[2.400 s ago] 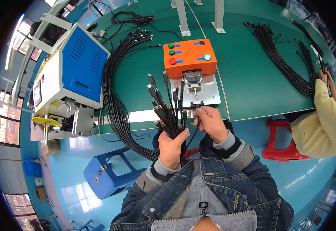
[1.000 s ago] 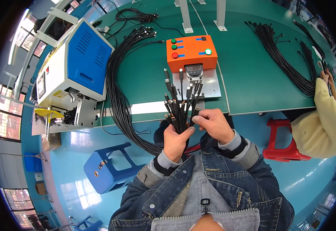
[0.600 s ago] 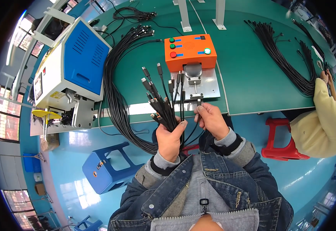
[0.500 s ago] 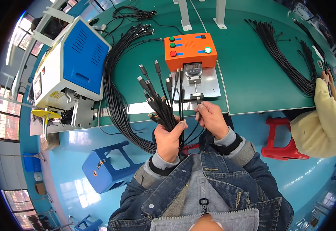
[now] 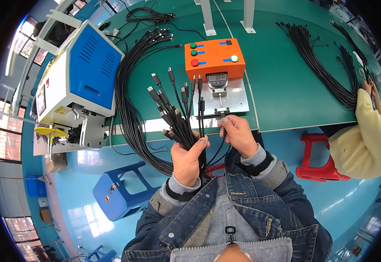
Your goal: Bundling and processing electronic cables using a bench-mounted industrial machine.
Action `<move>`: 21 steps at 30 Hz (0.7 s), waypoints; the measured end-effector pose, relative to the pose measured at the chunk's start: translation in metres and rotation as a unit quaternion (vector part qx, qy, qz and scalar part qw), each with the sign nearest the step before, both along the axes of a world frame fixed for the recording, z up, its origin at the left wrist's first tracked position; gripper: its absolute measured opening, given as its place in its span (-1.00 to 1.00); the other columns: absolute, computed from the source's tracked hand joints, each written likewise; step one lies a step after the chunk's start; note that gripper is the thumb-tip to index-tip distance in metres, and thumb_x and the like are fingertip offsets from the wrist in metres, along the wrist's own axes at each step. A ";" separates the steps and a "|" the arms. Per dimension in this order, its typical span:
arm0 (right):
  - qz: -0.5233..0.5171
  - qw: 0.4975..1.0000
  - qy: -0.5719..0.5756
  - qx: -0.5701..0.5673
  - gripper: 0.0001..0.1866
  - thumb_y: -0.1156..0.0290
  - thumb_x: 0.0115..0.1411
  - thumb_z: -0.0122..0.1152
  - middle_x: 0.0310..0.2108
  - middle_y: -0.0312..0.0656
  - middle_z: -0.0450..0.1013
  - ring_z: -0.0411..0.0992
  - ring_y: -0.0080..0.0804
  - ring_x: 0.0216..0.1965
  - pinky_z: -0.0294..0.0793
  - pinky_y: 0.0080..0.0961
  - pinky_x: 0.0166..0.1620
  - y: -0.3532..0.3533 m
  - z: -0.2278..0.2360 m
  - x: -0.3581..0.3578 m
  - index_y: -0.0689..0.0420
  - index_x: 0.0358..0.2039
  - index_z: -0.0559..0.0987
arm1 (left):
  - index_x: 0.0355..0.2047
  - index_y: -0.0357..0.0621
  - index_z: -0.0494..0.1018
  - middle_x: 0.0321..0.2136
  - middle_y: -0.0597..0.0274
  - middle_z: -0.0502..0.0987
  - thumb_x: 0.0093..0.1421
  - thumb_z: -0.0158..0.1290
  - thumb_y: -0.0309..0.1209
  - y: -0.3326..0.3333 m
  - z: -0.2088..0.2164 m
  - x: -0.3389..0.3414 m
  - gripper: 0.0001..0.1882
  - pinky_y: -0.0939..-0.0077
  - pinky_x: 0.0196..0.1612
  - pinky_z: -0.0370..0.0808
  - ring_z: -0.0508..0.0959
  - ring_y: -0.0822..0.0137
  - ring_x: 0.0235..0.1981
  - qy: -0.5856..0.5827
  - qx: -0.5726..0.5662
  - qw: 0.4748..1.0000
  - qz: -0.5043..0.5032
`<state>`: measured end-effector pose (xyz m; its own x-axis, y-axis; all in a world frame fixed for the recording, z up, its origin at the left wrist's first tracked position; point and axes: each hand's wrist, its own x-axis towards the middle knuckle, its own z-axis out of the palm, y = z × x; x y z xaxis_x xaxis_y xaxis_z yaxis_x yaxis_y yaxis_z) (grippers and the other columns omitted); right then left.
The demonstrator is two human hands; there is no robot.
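Note:
My left hand (image 5: 187,160) is closed around a bundle of black cables (image 5: 179,126), their plug ends fanned upward. My right hand (image 5: 237,133) pinches the plug end of a single black cable (image 5: 222,142) at the front of a metal test fixture (image 5: 238,102). The plug itself is mostly hidden by the fingers and the fixture's front block. On the fixture sits a small digital gauge (image 5: 217,79) with a lit display. Behind it stands an orange box (image 5: 215,56) with green and red buttons and a glowing green lamp.
A blue and white machine (image 5: 79,70) stands at the left. Long black cables (image 5: 127,100) hang over the green table's (image 5: 273,87) near edge. More cables (image 5: 319,65) lie at right, near a person in a yellow top (image 5: 358,144). Blue (image 5: 120,187) and red (image 5: 315,161) stools stand below.
The gauge display has changed its reading. Both hands and the cables have shifted very slightly left in the picture, as has the fixture. My grips look the same.

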<state>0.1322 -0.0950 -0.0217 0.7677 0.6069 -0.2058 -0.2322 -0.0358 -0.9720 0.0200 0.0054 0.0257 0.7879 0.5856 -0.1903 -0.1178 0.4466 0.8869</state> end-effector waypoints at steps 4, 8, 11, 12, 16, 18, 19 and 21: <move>-0.005 1.000 0.018 0.006 -0.77 0.36 0.16 -0.18 -0.71 -0.31 0.33 0.16 -0.71 -0.78 0.12 -0.78 -0.72 0.003 0.002 0.001 0.21 -0.50 0.41 | -0.46 -0.30 0.32 -0.54 0.21 0.43 -0.06 0.03 -0.62 -0.001 0.000 -0.001 -0.86 0.60 -0.37 0.36 0.43 0.42 -0.51 0.006 -0.001 1.000 -0.009; -0.004 1.000 0.029 0.005 -0.76 0.36 0.16 -0.19 -0.70 -0.31 0.33 0.16 -0.71 -0.78 0.11 -0.78 -0.72 0.003 0.005 0.001 0.21 -0.50 0.41 | -0.45 -0.31 0.32 -0.54 0.21 0.43 -0.07 0.03 -0.62 0.000 0.001 -0.001 -0.86 0.61 -0.36 0.35 0.43 0.43 -0.50 0.005 -0.004 1.000 -0.017; -0.003 1.000 0.030 0.009 -0.76 0.36 0.16 -0.19 -0.69 -0.31 0.33 0.16 -0.71 -0.78 0.11 -0.78 -0.72 0.003 0.005 0.000 0.21 -0.50 0.41 | -0.46 -0.30 0.33 -0.54 0.23 0.42 -0.07 0.04 -0.63 0.000 0.000 -0.001 -0.86 0.62 -0.37 0.34 0.42 0.44 -0.50 0.002 -0.004 1.000 -0.012; -0.001 1.000 0.030 0.008 -0.76 0.36 0.16 -0.19 -0.69 -0.31 0.34 0.16 -0.71 -0.78 0.11 -0.78 -0.72 0.003 0.004 0.000 0.21 -0.49 0.41 | -0.46 -0.30 0.33 -0.54 0.23 0.42 -0.07 0.04 -0.63 0.000 0.000 -0.002 -0.86 0.62 -0.37 0.34 0.42 0.44 -0.50 0.000 -0.004 1.000 -0.011; 0.002 0.999 0.031 0.009 -0.77 0.36 0.16 -0.19 -0.69 -0.31 0.34 0.16 -0.71 -0.78 0.11 -0.77 -0.72 0.002 0.004 0.000 0.21 -0.49 0.41 | -0.43 -0.29 0.32 -0.53 0.21 0.42 -0.06 0.03 -0.58 -0.001 -0.001 -0.003 -0.84 0.61 -0.35 0.32 0.40 0.43 -0.49 0.005 0.016 0.999 -0.027; 0.002 0.999 0.034 0.009 -0.78 0.37 0.15 -0.18 -0.68 -0.31 0.34 0.16 -0.71 -0.78 0.11 -0.77 -0.73 0.001 0.005 0.000 0.21 -0.48 0.41 | -0.44 -0.29 0.32 -0.54 0.22 0.42 -0.07 0.03 -0.59 -0.002 -0.001 -0.003 -0.85 0.61 -0.35 0.31 0.40 0.44 -0.50 0.005 0.016 1.000 -0.024; 0.002 0.999 0.032 0.010 -0.78 0.37 0.15 -0.18 -0.68 -0.31 0.34 0.16 -0.71 -0.78 0.11 -0.77 -0.73 0.002 0.006 0.001 0.21 -0.48 0.41 | -0.45 -0.29 0.33 -0.55 0.23 0.42 -0.07 0.03 -0.59 -0.002 -0.001 -0.003 -0.86 0.61 -0.36 0.31 0.39 0.44 -0.50 0.005 0.016 1.000 -0.022; -0.004 0.999 0.029 0.013 -0.78 0.37 0.14 -0.17 -0.69 -0.31 0.34 0.15 -0.71 -0.79 0.11 -0.76 -0.73 0.002 0.008 0.000 0.21 -0.48 0.41 | -0.45 -0.29 0.33 -0.55 0.23 0.42 -0.07 0.03 -0.59 -0.003 -0.002 -0.003 -0.86 0.61 -0.37 0.31 0.39 0.45 -0.51 0.007 0.022 1.000 -0.021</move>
